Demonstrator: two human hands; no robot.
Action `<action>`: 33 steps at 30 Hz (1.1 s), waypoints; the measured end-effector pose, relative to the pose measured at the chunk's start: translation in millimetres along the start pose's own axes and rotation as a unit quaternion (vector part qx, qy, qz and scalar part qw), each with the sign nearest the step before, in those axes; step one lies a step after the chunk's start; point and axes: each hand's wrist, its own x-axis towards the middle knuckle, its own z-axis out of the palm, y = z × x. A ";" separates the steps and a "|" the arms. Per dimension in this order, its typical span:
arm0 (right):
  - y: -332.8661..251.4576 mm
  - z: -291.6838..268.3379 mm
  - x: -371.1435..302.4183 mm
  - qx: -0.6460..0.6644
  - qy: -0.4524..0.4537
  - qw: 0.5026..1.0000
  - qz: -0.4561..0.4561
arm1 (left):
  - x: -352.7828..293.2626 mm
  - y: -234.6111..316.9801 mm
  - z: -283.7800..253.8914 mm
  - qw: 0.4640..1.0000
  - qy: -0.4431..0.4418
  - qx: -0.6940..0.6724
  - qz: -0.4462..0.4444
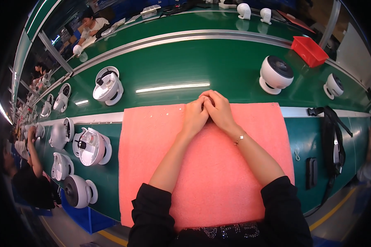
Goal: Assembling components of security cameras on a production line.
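Near the far edge of a pink foam mat (202, 173), my two hands rest clasped against each other. My left hand (196, 115) has its fingers curled in. Folded over its fingertips is my right hand (219, 110), with a thin bracelet on its wrist. Between the palms a small dark gap shows, and I see no object in either hand. Small clear specks (165, 113) lie on the mat's far left part. To the left of the mat stands an opened white round housing (94, 146) with black parts inside, apart from my hands.
More white housings (62, 166) stand at left, and an opened one (108, 86) sits on the green conveyor belt (173, 66). Closed units (276, 74) and a red bin (310, 51) are at far right. A black strap (332, 136) lies right of the mat. Other people work at left.
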 end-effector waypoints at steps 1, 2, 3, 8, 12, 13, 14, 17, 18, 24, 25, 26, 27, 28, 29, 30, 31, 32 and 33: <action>-0.4 1.8 0.2 0.001 0.003 1.000 0.000 | -0.4 -0.1 -1.4 1.000 -0.002 -0.006 -0.009; 1.5 2.9 1.0 -0.002 0.009 1.000 -0.019 | -0.2 -1.7 -1.6 1.000 -0.002 -0.015 -0.004; 4.7 2.9 1.1 -0.004 0.011 0.999 -0.037 | -0.3 -1.3 -1.5 1.000 0.001 -0.024 -0.001; -0.3 -2.3 2.5 0.047 0.030 0.998 -0.021 | 18.0 -2.0 -12.0 0.963 0.043 -0.202 -0.173; 3.0 0.9 -2.0 0.049 0.006 0.997 0.061 | 51.5 -22.3 -76.2 0.764 0.386 -0.472 -0.210; -3.7 3.1 -3.5 0.022 -0.004 0.999 0.040 | 52.9 -55.9 -109.1 0.742 0.401 -0.516 -0.146; -9.4 4.8 -4.0 -0.005 -0.014 1.000 0.018 | 54.6 -83.4 -143.1 0.723 0.443 -0.507 -0.155; -13.9 4.5 -5.4 -0.010 -0.021 1.000 0.015 | 47.2 -116.0 -194.9 0.704 0.463 -0.525 -0.120; -15.3 9.1 -6.7 -0.008 -0.026 1.000 0.015 | 37.8 -146.4 -217.8 0.718 0.393 -0.567 -0.094; -10.2 0.2 -4.0 -0.004 -0.033 0.999 0.031 | 42.3 -108.7 -201.6 0.779 0.461 -0.413 -0.102; -9.5 -1.3 -3.8 0.001 -0.043 0.998 0.044 | 41.0 -97.6 -200.9 0.798 0.454 -0.373 -0.129; -10.1 -3.1 -4.0 0.006 -0.052 0.997 0.057 | 38.7 -86.1 -200.4 0.828 0.439 -0.328 -0.120; -16.6 -2.2 -4.1 0.006 -0.051 0.997 0.054 | 34.3 -66.5 -206.0 0.828 0.439 -0.329 -0.117; -20.6 -3.1 -4.1 -0.008 -0.045 0.999 0.019 | 34.3 -50.1 -205.6 0.847 0.401 -0.308 -0.162; -24.6 -6.3 -4.0 -0.023 -0.040 0.999 -0.015 | 35.4 -37.4 -203.6 0.864 0.360 -0.287 -0.206; -30.3 -10.1 -3.6 -0.026 -0.037 0.999 -0.016 | 34.3 -28.8 -202.4 0.877 0.356 -0.242 -0.214; -37.7 -15.1 -2.6 -0.116 -0.038 0.988 -0.091 | 34.7 -23.0 -201.7 0.878 0.353 -0.245 -0.212; -45.0 -20.5 -2.4 -0.207 -0.038 0.964 -0.164 | 35.8 -18.0 -200.4 0.889 0.301 -0.260 -0.226; -52.3 -24.8 -3.1 -0.210 -0.036 0.963 -0.165 | 35.7 -10.9 -200.4 0.898 0.250 -0.272 -0.238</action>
